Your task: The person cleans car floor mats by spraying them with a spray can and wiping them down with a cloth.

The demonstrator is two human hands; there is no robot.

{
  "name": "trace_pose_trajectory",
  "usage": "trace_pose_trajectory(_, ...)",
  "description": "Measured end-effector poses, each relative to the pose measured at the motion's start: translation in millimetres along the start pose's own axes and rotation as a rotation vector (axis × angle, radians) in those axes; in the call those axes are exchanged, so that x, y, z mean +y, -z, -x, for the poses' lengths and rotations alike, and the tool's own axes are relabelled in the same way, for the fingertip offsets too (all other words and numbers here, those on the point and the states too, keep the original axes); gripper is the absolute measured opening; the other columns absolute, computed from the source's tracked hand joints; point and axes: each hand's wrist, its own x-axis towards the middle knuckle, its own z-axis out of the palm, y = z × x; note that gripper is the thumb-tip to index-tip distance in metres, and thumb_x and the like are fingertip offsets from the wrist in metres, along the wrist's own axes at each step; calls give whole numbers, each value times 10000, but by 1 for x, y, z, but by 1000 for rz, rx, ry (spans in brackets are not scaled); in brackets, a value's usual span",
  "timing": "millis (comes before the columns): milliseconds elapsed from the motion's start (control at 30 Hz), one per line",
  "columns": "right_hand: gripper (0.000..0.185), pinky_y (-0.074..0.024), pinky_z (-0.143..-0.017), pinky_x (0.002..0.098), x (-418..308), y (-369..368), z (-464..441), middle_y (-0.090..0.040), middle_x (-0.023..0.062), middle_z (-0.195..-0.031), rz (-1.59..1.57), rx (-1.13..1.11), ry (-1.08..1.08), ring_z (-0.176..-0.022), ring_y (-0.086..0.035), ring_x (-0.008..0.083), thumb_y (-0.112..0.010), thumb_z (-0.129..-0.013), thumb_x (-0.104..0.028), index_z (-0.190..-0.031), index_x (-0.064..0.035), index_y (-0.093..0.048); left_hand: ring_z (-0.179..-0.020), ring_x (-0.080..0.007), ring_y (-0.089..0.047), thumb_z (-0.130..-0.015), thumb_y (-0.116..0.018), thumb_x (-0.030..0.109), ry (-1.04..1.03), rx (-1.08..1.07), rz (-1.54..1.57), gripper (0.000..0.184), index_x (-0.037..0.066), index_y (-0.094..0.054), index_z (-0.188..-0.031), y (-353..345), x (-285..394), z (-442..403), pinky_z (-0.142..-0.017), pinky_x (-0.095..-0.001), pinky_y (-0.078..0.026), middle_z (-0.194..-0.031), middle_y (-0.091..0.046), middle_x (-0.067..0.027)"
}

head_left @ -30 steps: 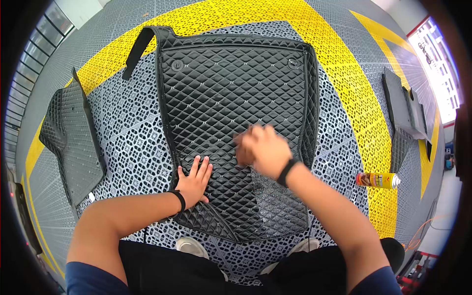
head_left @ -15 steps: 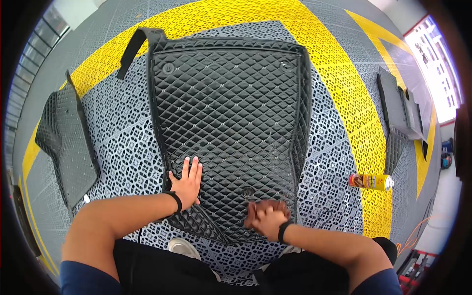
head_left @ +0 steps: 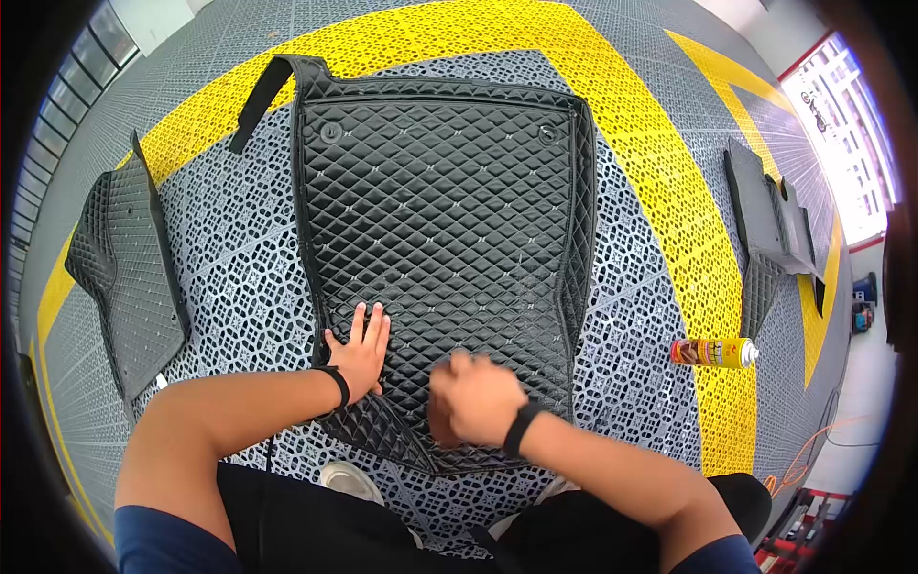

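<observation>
A black quilted car floor mat (head_left: 435, 220) lies flat on the tiled floor in front of me. My left hand (head_left: 360, 356) rests on its lower left part, fingers stretched out and holding nothing. Over the lower middle of the mat, my right hand (head_left: 478, 397) is closed on a brown cloth (head_left: 441, 411) pressed to the surface. Motion smears this hand and the cloth a little, and the fingers hide part of the cloth. Round fittings show in the mat's two far corners.
Another quilted mat (head_left: 134, 277) lies on the left. On the right are more dark mat pieces (head_left: 770, 220) and a yellow spray can (head_left: 712, 352) on its side. Orange cable (head_left: 794, 469) lies at the lower right. The floor (head_left: 631, 316) has perforated grey and yellow tiles.
My right hand has moved left and slightly away from me across the mat with the cloth. My left hand stays in the same place on the mat.
</observation>
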Motion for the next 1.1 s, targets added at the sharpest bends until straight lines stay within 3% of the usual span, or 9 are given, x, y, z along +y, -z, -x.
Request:
trace_pose_trajectory(233,629,-602,-950,529,42,-95,22,-510,259,-1447,91,-230,-113,-1235,-613,497,-778,-828,-166,-1426,-172,-581,-1657,-481,-38,-737,-925,586,-29,-38,-33,1400,-25,-132,-1716,3,-3,2,-1089,-791,-454,-1808,10,-223)
trace_pose_trajectory(433,614,-542,-1058,494,-18,-187,86,-573,280,-1472,-162,-1046,67,-1333,-585,456,-752,-824,-239,-1415,-102,-653,-1659,-459,-66,-726,-963,504,-116,43,-179,1379,-11,-157,-1720,-3,-7,8,-1059,-766,-495,-1807,-5,-240)
trace_pose_trajectory(533,552,-560,-1029,471,3,-200,82,-698,231,-1347,-410,-726,215,-1268,-662,378,-738,-823,-253,-1350,-90,-714,-1657,-474,-65,-744,-958,487,-149,30,-155,1364,-27,-149,-1716,4,-12,7,-1054,-770,-496,-1804,4,-254)
trace_pose_trajectory(633,145,-639,-744,409,21,-9,13,-816,94,-817,-337,-719,-116,-858,-806,255,-713,-808,-142,-841,-153,-854,-1654,-493,-59,-721,-935,547,-167,22,-212,1383,-70,-170,-1694,8,-10,14,-1067,-706,-536,-1788,-15,-299)
trace_pose_trajectory(700,327,-611,-875,517,63,46,0,-747,224,-1054,23,-86,-135,-1005,-742,420,-723,-770,-150,-1084,-62,-740,-1655,-493,-57,-721,-932,557,-160,24,-234,1385,-71,-171,-1694,5,-9,11,-1067,-704,-537,-1789,-21,-299)
trace_pose_trajectory(767,313,-580,-942,520,126,66,-25,-659,195,-1172,164,303,-252,-1142,-650,441,-709,-807,-97,-1118,-84,-677,-1655,-494,-55,-722,-930,562,-160,7,-228,1386,-68,-170,-1696,6,-8,11,-1064,-710,-536,-1791,-22,-296)
trace_pose_trajectory(933,550,-554,-1076,530,181,86,-35,-483,228,-1547,350,52,-672,-1368,-556,473,-712,-974,-276,-1481,-124,-563,-1656,-492,-53,-722,-931,559,-153,5,-231,1384,-60,-170,-1699,8,-9,11,-1069,-709,-534,-1791,-29,-289)
trace_pose_trajectory(1000,681,-401,-1225,601,176,26,-14,-366,245,-1678,604,-137,-594,-1510,-432,465,-677,-1018,-338,-1626,-130,-451,-1655,-492,-60,-718,-934,553,-166,36,-216,1368,-55,-195,-1696,6,-11,13,-1064,-708,-538,-1787,-54,-290)
trace_pose_trajectory(1100,504,-279,-1273,653,131,-52,55,-412,352,-1613,542,-219,-409,-1497,-431,516,-646,-988,-286,-1440,-62,-650,-1652,-489,-72,-729,-926,575,-179,38,-213,1373,-16,-178,-1717,2,-13,11,-1041,-752,-522,-1797,-43,-264)
